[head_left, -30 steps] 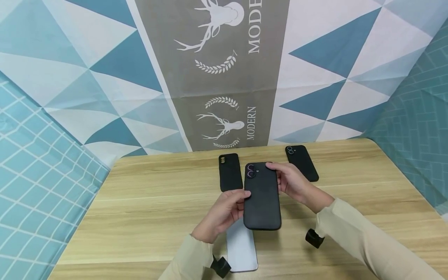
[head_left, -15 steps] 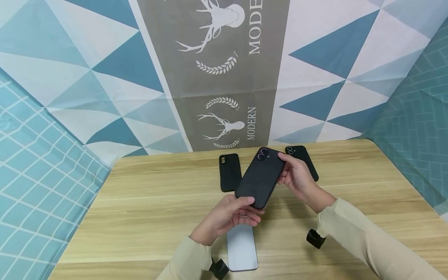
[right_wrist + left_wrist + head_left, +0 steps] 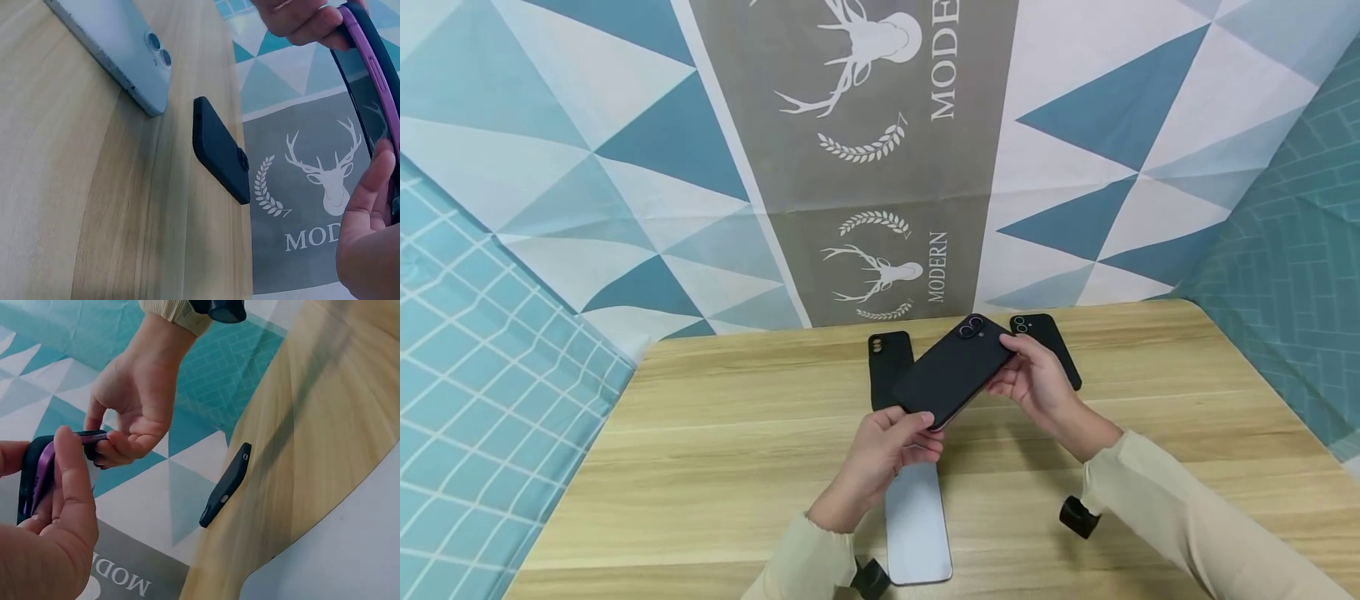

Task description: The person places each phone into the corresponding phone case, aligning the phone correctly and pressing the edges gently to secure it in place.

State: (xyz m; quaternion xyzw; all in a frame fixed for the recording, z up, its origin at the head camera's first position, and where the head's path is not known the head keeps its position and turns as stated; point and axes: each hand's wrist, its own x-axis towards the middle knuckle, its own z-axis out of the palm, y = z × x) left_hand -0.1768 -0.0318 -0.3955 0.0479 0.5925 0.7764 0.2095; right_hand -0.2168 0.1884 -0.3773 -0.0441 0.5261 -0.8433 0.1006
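Observation:
Both hands hold a phone with a purple edge, its back covered by a black phone case [image 3: 955, 371], tilted above the table. My left hand [image 3: 880, 450] pinches the lower left end, thumb on the black back. My right hand [image 3: 1037, 387] grips the upper right end near the camera holes. In the right wrist view, the phone's purple edge [image 3: 370, 56] and dark screen show beside the case. The left wrist view shows part of the purple frame [image 3: 44, 462] standing out from the case.
A pale phone [image 3: 917, 533] lies on the wooden table [image 3: 715, 467] below the hands. Behind them are one black phone case [image 3: 889, 358] at the left, partly covered, and another black case [image 3: 1060, 350] at the right. A patterned cloth [image 3: 880, 183] hangs behind the table.
The phone in the black case has turned from upright to a slant, top end toward the right. My left hand has shifted from its left side to its lower end; the right hand rose slightly.

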